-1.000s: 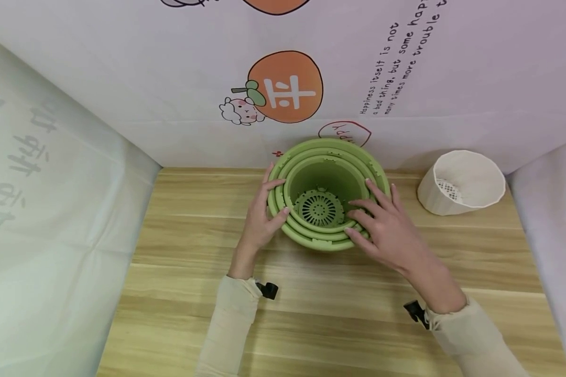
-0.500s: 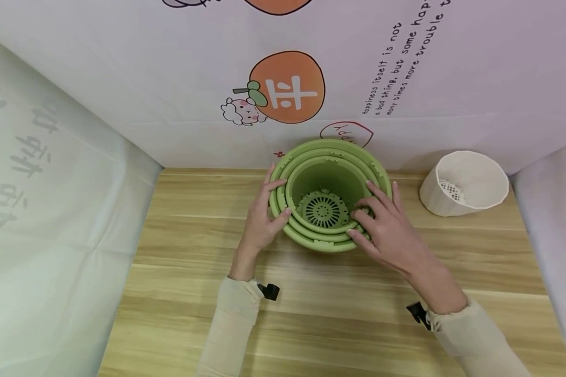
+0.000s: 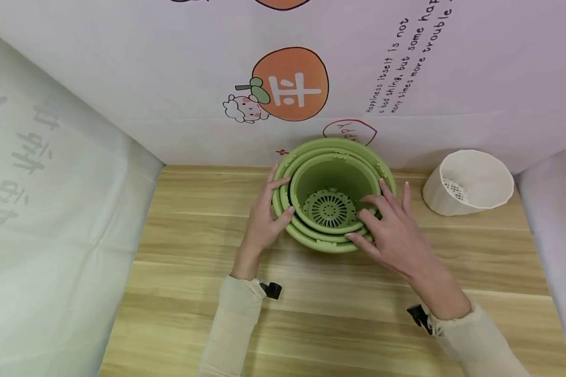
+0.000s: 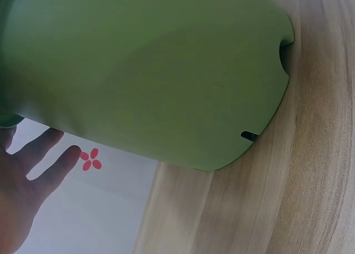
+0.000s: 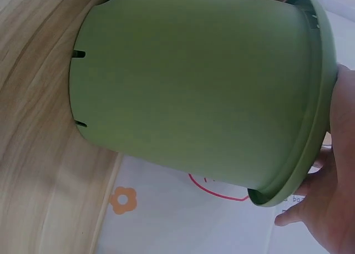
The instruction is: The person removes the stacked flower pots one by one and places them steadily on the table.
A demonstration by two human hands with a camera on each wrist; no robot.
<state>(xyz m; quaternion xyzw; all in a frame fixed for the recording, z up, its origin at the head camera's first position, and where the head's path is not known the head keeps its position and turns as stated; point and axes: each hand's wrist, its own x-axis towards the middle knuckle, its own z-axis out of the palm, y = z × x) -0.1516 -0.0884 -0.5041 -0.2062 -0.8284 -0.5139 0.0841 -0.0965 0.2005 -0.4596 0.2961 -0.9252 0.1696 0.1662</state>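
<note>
- On my head feed, twelve o'clock lying away from the wearer, the nest of round green plastic pots [image 3: 327,245] stands towards the twelve o'clock edge of the pale wood-grain worktop [image 3: 193,225], close to the white printed sheet [image 3: 170,99].
- I judge the step in hand to be working the smallest, round green plastic pot with a slotted base [image 3: 338,173] loose from its neighbours: a dark gap shows around its rim from nine to six o'clock.
- I see the left hand [image 3: 261,220] at nine o'clock, its grip grasping the rims of the larger pots, with the thumb over the top.
- The right hand [image 3: 396,230] is at four o'clock; I read its grip as grasping the smallest pot's rim, two curled fingers inside and the thumb outside across the rims.
- To me the next move calls for a steady left grip and a straight upward pull by the right.
- All the mouths point up, bases down; I make the long axis roughly vertical, though I cannot tell whether the smallest pot leans.
- At three o'clock, well apart from the nest, I see a white ribbed pot with a perforated base [image 3: 481,183].
</note>
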